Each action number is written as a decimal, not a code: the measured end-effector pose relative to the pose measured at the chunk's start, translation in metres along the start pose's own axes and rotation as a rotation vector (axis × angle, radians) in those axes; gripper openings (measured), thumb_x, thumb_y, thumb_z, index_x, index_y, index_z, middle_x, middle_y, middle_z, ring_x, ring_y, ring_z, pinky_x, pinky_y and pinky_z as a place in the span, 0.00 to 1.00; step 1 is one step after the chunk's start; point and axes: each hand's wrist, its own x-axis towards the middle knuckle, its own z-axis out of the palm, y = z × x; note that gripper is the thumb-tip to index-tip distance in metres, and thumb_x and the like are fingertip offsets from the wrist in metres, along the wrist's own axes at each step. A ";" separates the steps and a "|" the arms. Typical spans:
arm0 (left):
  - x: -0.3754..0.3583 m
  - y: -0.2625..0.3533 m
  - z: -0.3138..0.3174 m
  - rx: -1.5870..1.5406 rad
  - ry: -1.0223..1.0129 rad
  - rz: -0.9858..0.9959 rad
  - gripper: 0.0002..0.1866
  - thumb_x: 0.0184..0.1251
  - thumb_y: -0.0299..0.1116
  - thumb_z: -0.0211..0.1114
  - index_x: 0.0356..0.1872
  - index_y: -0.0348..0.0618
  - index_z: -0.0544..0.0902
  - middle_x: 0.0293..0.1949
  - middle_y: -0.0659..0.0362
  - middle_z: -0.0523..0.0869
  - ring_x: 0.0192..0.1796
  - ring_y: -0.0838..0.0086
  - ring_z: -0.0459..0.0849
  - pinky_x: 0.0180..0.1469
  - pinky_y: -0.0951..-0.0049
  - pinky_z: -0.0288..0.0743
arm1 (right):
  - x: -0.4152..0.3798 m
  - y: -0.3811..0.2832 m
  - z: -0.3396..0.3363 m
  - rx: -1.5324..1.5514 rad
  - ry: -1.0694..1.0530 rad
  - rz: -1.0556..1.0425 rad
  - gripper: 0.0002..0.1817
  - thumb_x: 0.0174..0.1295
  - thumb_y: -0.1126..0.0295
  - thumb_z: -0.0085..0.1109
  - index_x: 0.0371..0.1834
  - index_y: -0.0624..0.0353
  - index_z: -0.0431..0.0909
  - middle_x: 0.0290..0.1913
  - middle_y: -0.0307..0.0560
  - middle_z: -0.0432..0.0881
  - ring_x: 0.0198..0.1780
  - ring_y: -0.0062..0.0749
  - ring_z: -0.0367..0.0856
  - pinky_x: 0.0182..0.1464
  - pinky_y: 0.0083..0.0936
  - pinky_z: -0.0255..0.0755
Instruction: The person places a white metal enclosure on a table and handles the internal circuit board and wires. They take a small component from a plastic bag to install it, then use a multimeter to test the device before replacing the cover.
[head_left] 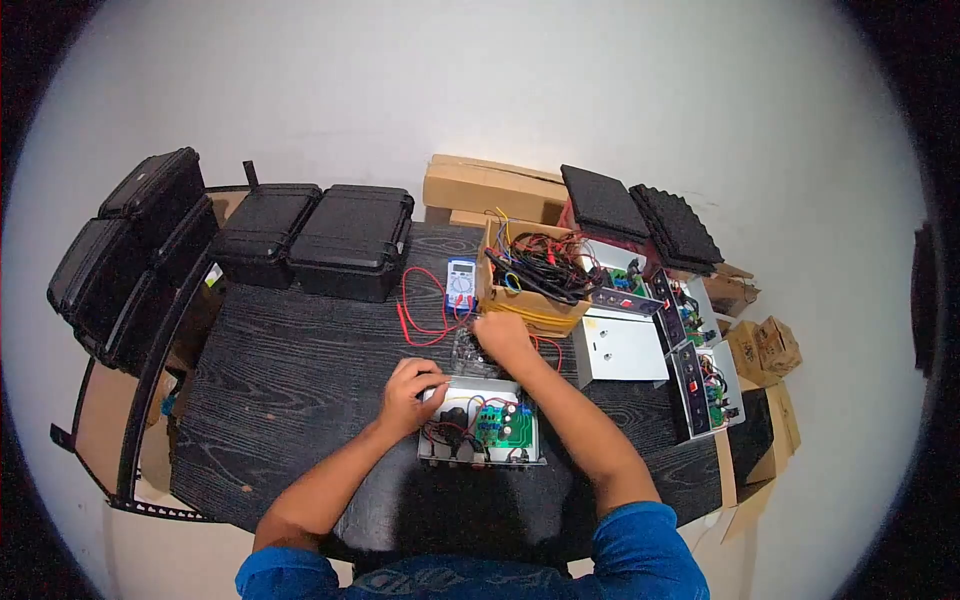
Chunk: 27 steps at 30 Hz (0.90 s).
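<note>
An open white metal enclosure (532,458) lies in front of me, with a green circuit board (518,428) and several wires inside it. My left hand (408,396) is at its far left corner, fingers curled and thumb against the edge. Beyond the enclosure, my right hand (502,336) is closed at a clear plastic container or bag (466,354) that holds small dark parts. Its fingertips are hidden, so what they pinch does not show. A multimeter (460,284) with red test leads (402,318) lies just past that hand.
A cardboard box (530,303) full of cables stands behind my right hand. Right of it are a white metal cover (625,350) and several open enclosures (700,385) with boards. Black cases (350,240) line the back left. Black foam pads (675,228) stand back right.
</note>
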 end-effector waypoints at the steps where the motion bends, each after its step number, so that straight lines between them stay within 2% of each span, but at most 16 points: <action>1: 0.000 0.000 0.000 0.001 -0.003 0.002 0.11 0.54 0.22 0.77 0.39 0.46 0.91 0.42 0.59 0.88 0.48 0.61 0.86 0.52 0.62 0.80 | 0.000 -0.001 -0.001 0.001 -0.004 0.002 0.11 0.63 0.67 0.59 0.32 0.55 0.92 0.33 0.51 0.91 0.33 0.45 0.93 0.34 0.44 0.86; 7: 0.002 0.004 -0.001 -0.007 0.001 -0.010 0.11 0.54 0.22 0.76 0.39 0.45 0.90 0.42 0.58 0.88 0.47 0.61 0.86 0.52 0.61 0.80 | -0.001 0.003 -0.003 0.112 -0.027 -0.006 0.10 0.63 0.69 0.59 0.33 0.58 0.90 0.34 0.56 0.91 0.36 0.51 0.93 0.38 0.47 0.86; 10: 0.002 0.004 -0.002 -0.025 -0.007 -0.017 0.11 0.54 0.22 0.76 0.39 0.45 0.90 0.42 0.58 0.88 0.47 0.61 0.86 0.52 0.61 0.80 | -0.004 0.008 -0.015 0.168 -0.111 -0.080 0.10 0.63 0.70 0.58 0.35 0.61 0.90 0.36 0.60 0.90 0.39 0.53 0.92 0.41 0.48 0.87; 13: 0.002 0.003 -0.002 -0.033 -0.010 -0.014 0.11 0.54 0.22 0.76 0.39 0.45 0.90 0.42 0.58 0.88 0.47 0.60 0.86 0.52 0.61 0.80 | -0.006 0.010 -0.021 0.152 -0.155 -0.047 0.11 0.64 0.70 0.58 0.35 0.62 0.90 0.38 0.61 0.90 0.41 0.54 0.92 0.43 0.49 0.87; 19: 0.001 0.003 -0.001 -0.021 -0.009 -0.016 0.11 0.55 0.22 0.76 0.39 0.45 0.90 0.42 0.58 0.88 0.48 0.60 0.86 0.52 0.61 0.80 | -0.003 0.005 -0.016 0.155 -0.097 0.025 0.12 0.65 0.69 0.56 0.36 0.62 0.90 0.37 0.60 0.90 0.41 0.53 0.93 0.43 0.49 0.87; 25: 0.001 0.001 0.000 -0.023 -0.016 -0.014 0.10 0.55 0.23 0.76 0.39 0.44 0.90 0.42 0.58 0.88 0.48 0.60 0.86 0.53 0.61 0.80 | 0.000 0.004 -0.011 0.120 -0.102 0.004 0.12 0.65 0.69 0.57 0.36 0.61 0.90 0.37 0.58 0.91 0.41 0.52 0.93 0.43 0.48 0.87; 27: 0.001 0.001 0.000 -0.027 -0.008 -0.010 0.10 0.55 0.23 0.76 0.39 0.44 0.89 0.42 0.58 0.88 0.48 0.60 0.86 0.53 0.61 0.80 | 0.001 0.004 -0.016 0.117 -0.163 -0.020 0.11 0.63 0.70 0.58 0.37 0.62 0.90 0.39 0.58 0.91 0.42 0.53 0.93 0.44 0.48 0.87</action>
